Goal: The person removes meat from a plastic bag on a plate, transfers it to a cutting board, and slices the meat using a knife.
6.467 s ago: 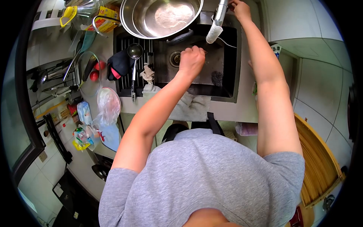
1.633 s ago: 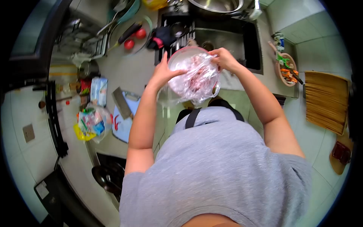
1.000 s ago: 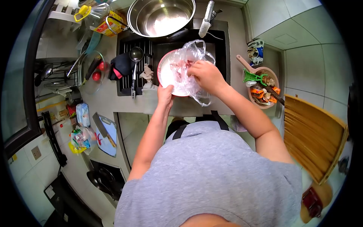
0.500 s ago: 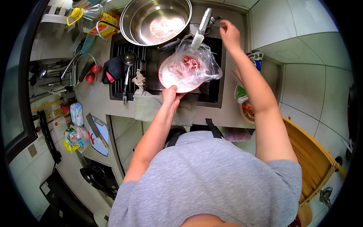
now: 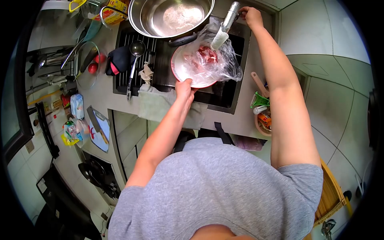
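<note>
On the far left, a knife (image 5: 97, 124) lies on a blue cutting board (image 5: 105, 127). Farther up on the table (image 5: 125, 102), I see two red round fruits (image 5: 93, 68) inside a clear round dish (image 5: 81, 81). Next, a ladle (image 5: 137, 49) lies across the left edge of the sink (image 5: 222, 109), between a dark pouch (image 5: 119, 60) and a small crumpled cloth (image 5: 146, 74). A towel (image 5: 158, 105) hangs over the front edge, and the big metal pot (image 5: 170, 18), with water in it, stands at the back.

My left hand (image 5: 184, 90) holds the red-rimmed bowl (image 5: 181, 70) over the sink, by its near edge: the thumb presses on top, and the other fingers are below. In the bowl is red meat (image 5: 208, 55) in a clear plastic bag (image 5: 229, 67), which spreads past the right rim. The wrapped end of the faucet (image 5: 231, 17) is just above the meat; I cannot tell if they touch.

My right hand (image 5: 253, 17) is behind the faucet, with its fingers bent beside it. Whether they pinch the handle, I cannot tell. A green peeler (image 5: 261, 101) is near my right forearm.
</note>
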A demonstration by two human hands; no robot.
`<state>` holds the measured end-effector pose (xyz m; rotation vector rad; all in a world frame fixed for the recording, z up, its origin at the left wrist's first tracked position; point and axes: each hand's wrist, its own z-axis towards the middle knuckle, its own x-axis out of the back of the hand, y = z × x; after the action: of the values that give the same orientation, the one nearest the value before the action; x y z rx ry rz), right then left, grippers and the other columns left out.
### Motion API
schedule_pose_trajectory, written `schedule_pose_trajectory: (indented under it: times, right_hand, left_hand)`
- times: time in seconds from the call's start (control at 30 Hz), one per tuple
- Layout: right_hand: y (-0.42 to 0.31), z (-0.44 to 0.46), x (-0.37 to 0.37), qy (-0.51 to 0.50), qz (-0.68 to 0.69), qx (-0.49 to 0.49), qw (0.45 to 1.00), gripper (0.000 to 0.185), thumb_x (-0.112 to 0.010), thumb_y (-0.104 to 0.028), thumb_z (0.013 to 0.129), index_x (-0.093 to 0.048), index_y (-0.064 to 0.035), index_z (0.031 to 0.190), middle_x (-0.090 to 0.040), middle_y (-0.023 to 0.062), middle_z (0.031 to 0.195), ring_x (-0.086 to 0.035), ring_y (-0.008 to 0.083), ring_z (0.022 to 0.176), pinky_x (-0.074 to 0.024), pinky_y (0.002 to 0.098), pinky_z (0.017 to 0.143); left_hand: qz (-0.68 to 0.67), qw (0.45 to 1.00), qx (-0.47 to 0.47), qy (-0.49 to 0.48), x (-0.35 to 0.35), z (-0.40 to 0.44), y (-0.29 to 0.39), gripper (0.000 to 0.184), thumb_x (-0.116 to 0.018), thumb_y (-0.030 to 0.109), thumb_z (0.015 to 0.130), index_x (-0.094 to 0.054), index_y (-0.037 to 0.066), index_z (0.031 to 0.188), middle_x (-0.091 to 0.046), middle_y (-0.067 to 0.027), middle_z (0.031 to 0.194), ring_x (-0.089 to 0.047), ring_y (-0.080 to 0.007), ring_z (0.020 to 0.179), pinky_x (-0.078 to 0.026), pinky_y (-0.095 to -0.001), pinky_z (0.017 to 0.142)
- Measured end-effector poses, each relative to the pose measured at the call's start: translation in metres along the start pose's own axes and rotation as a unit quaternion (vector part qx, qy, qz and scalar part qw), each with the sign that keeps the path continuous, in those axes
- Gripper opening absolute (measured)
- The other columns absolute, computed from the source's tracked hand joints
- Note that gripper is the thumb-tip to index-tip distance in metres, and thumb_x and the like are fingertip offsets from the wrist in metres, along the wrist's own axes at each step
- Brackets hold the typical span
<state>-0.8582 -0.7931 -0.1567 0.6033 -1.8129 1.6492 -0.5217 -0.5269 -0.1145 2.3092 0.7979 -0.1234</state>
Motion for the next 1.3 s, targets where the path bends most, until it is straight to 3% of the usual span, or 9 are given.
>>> schedule_pose_trajectory:
  times: [0.23,0.33,0.47,0.6,0.73,0.93,1.07,1.17,1.3]
  right_hand:
    - [0.012,0.006,-0.004,-0.003,-0.002,-0.03,1.0,0.025,-0.058,-0.007,0.089,-0.073,-0.0089,0.11,-0.074,0.0102,0.09,-0.071,0.0212,0.082,-0.055,0.035,0.074]
    - [0.02,0.0,-0.009,0.14,-0.141,0.124,0.972,0.034,-0.061,-0.011,0.086,-0.069,-0.0114,0.119,-0.073,0.0136,0.104,-0.07,0.0292,0.096,-0.0539,0.04,0.083]
    - [-0.066,-0.092,0.008,0.268,-0.016,-0.06,0.961,0.029,-0.062,-0.012,0.078,-0.065,-0.0069,0.107,-0.069,0.0156,0.103,-0.065,0.0329,0.099,-0.0515,0.0416,0.086]
    - [-0.112,-0.189,-0.02,0.154,0.091,-0.07,0.981,0.012,-0.064,-0.011,0.08,-0.071,-0.006,0.088,-0.07,0.0149,0.087,-0.069,0.0324,0.08,-0.0543,0.0417,0.074]
    - [-0.133,-0.234,-0.065,-0.084,-0.054,-0.013,0.995,0.026,-0.053,-0.006,0.087,-0.071,-0.0031,0.105,-0.07,0.0171,0.104,-0.064,0.0346,0.103,-0.0498,0.0421,0.093]
    - [-0.145,-0.278,-0.1,-0.128,-0.028,0.214,0.968,0.036,-0.054,-0.004,0.084,-0.062,0.0013,0.118,-0.059,0.0189,0.126,-0.049,0.0423,0.125,-0.0434,0.0429,0.105]
    - [-0.155,-0.298,-0.084,-0.146,-0.165,0.276,0.936,0.035,-0.056,-0.001,0.081,-0.066,0.0017,0.115,-0.063,0.0205,0.12,-0.05,0.0403,0.127,-0.0437,0.0432,0.105]
    - [-0.142,-0.293,-0.075,-0.154,0.077,0.087,0.981,0.021,-0.056,0.004,0.077,-0.072,-0.0001,0.09,-0.069,0.0229,0.091,-0.066,0.04,0.096,-0.052,0.0433,0.089]
    - [-0.136,-0.266,-0.059,-0.113,-0.041,0.042,0.992,0.028,-0.06,0.0,0.076,-0.071,-0.0007,0.103,-0.067,0.0191,0.116,-0.063,0.0353,0.11,-0.0516,0.0409,0.091]
  left_hand:
    - [-0.013,0.999,0.017,-0.03,0.014,0.015,-0.007,0.049,-0.049,-0.01,0.088,-0.042,-0.004,0.136,-0.055,-0.0233,0.128,-0.064,-0.0399,0.11,-0.06,-0.0544,0.088]
    - [-0.025,0.999,0.014,-0.045,0.018,0.024,-0.01,0.047,-0.05,-0.009,0.088,-0.043,-0.006,0.134,-0.056,-0.0234,0.127,-0.063,-0.0402,0.11,-0.059,-0.055,0.09]
    - [-0.021,0.997,0.02,-0.067,0.026,0.042,-0.017,0.045,-0.051,-0.009,0.089,-0.044,-0.006,0.134,-0.057,-0.0235,0.126,-0.063,-0.0402,0.11,-0.057,-0.056,0.092]
    - [-0.018,0.995,0.035,-0.09,0.031,0.051,-0.022,0.048,-0.054,-0.007,0.088,-0.045,-0.001,0.135,-0.058,-0.0208,0.126,-0.064,-0.0373,0.11,-0.058,-0.054,0.091]
    - [-0.03,0.991,0.045,-0.123,0.03,0.048,-0.022,0.049,-0.067,0.016,0.095,-0.044,0.005,0.137,-0.059,-0.0164,0.128,-0.064,-0.0341,0.112,-0.059,-0.053,0.09]
    - [-0.008,0.988,0.05,-0.149,0.021,0.034,-0.016,0.071,-0.073,0.044,0.087,-0.043,0.006,0.138,-0.059,-0.0145,0.129,-0.063,-0.0315,0.112,-0.059,-0.0522,0.087]
    - [0.052,0.992,0.012,-0.118,0.021,0.032,-0.011,0.054,-0.075,0.029,0.09,-0.052,0.002,0.13,-0.065,-0.0148,0.116,-0.068,-0.0294,0.1,-0.063,-0.0457,0.075]
    - [0.049,0.996,0.015,-0.074,0.023,0.037,-0.009,0.036,-0.069,0.014,0.093,-0.057,-0.001,0.123,-0.068,-0.0146,0.108,-0.07,-0.0282,0.094,-0.064,-0.0433,0.069]
    - [0.032,0.999,0.018,-0.036,0.024,0.037,-0.013,0.029,-0.062,0.006,0.093,-0.059,-0.004,0.12,-0.068,-0.0141,0.107,-0.07,-0.0266,0.093,-0.062,-0.042,0.073]
